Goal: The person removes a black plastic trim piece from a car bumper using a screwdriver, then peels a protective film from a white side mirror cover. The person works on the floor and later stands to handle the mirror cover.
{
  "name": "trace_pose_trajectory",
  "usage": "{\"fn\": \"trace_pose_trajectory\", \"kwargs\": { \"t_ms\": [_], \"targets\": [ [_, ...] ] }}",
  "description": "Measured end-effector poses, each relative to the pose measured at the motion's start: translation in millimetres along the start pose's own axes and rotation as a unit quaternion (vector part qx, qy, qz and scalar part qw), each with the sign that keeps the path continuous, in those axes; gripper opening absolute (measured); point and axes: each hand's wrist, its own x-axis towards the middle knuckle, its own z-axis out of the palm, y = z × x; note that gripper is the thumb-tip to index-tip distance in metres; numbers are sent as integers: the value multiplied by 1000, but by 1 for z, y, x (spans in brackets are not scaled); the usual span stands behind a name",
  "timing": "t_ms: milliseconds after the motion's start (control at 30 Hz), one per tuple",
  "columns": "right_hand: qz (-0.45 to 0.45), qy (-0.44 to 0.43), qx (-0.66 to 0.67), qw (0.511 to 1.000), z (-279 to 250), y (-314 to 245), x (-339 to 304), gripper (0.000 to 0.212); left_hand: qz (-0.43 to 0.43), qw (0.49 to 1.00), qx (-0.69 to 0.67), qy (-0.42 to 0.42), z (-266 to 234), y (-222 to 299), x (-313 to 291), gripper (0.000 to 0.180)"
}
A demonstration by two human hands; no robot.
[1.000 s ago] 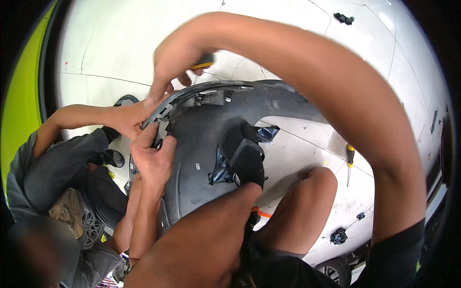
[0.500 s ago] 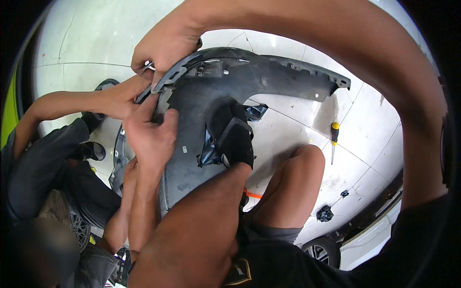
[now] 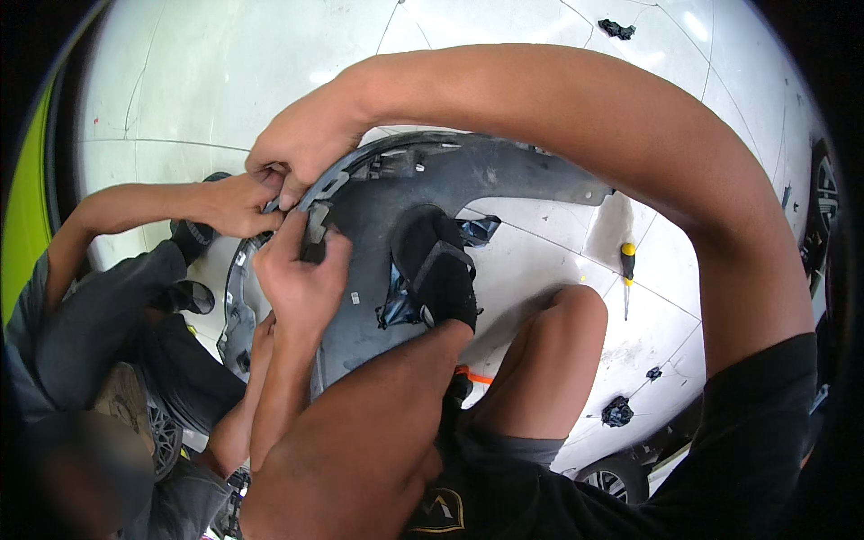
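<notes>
1. Lying on the white tiled floor point(image 3: 207, 81) at the picture's centre, the dark grey plastic car panel point(image 3: 504, 175) arcs from 9 o'clock to 2 o'clock.
2. At 11 o'clock the right hand point(image 3: 306, 144) pinches the panel's rim with closed fingers.
3. The left hand point(image 3: 301, 279), just below, grips the same edge with curled fingers.
4. A co-worker's hand point(image 3: 236, 202) at 9 o'clock touches the rim beside them.
5. A black-socked foot point(image 3: 441, 270) rests on the panel.
6. A yellow-handled screwdriver point(image 3: 627, 270) lies at 3 o'clock.

Curved panel point(image 3: 378, 270) on floor point(image 3: 180, 72); foot point(image 3: 438, 270) on panel; screwdriver point(image 3: 627, 270) right; co-worker's hands point(image 3: 236, 202) left, probably gripping rim.
</notes>
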Motion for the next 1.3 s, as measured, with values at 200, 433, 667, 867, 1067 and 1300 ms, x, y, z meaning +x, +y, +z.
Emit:
{"fn": "trace_pose_trajectory", "kwargs": {
  "t_ms": [200,433,667,867,1067,1300],
  "targets": [
    [213,-102,3,972,-34,-25,-29,29,1,1000,25,5,-17,22,8,17],
    [-12,-91,-98,991,-44,-21,-31,27,-9,1000,28,-5,-7,3,14,12],
    [-34,-58,-89,994,-21,6,-7,30,-47,998,-21,44,-2,-27,2,17],
    [-106,-87,-112,984,-26,13,4,27,-49,998,-12,32,-3,-13,2,16],
    [-147,-53,-118,981,-32,11,-10,27,2,999,27,22,-2,-4,7,14],
    [-107,-1,-118,987,-16,17,-14,26,-45,998,30,22,1,10,-2,14]
  ]
}}
